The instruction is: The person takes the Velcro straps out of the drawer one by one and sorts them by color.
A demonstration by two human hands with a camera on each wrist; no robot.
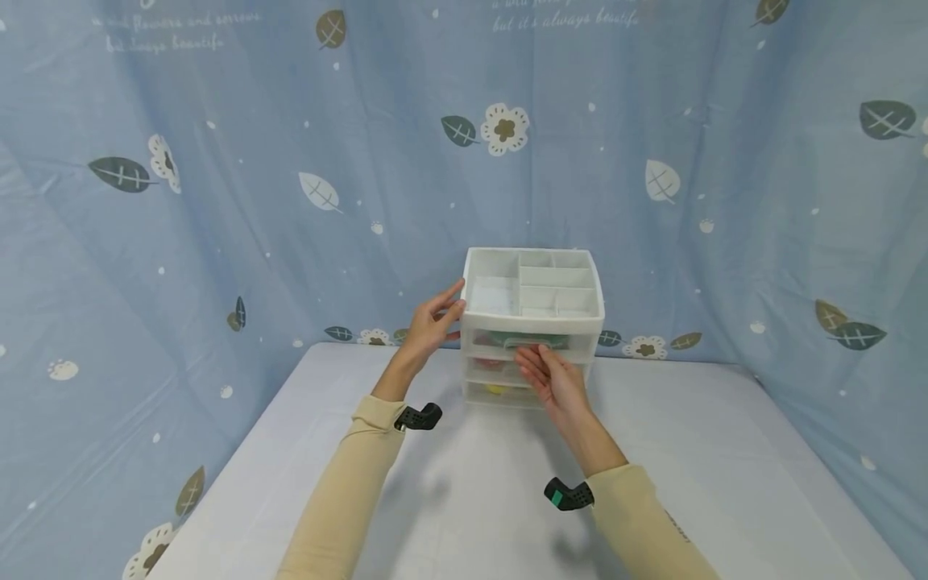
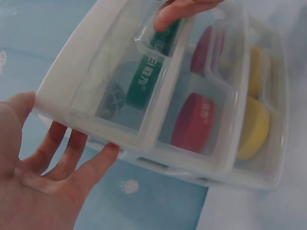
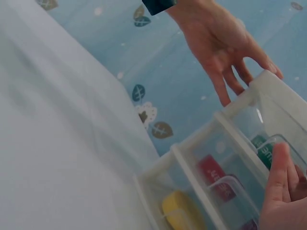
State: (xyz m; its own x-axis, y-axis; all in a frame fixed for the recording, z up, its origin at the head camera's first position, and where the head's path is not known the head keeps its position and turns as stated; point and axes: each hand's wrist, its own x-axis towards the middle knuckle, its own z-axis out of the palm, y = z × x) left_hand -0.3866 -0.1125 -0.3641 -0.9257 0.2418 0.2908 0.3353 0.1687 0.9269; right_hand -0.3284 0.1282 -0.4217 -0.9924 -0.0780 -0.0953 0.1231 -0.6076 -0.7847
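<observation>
A white drawer organizer with three clear drawers stands at the back of the table. Against its left side rests my left hand, the fingers spread along the edge. My right hand is at the front, its fingertips holding the clear handle of the top drawer, which looks closed. Through the drawer fronts show a green round piece with white lettering in the top drawer, red round pieces in the middle and yellow ones in the bottom. The grip on the handle is partly hidden.
The organizer's top has several open compartments. It stands on a white-covered table, close to a blue patterned curtain that hangs behind and along both sides. A black wrist device sticks out from the left sleeve, another from the right.
</observation>
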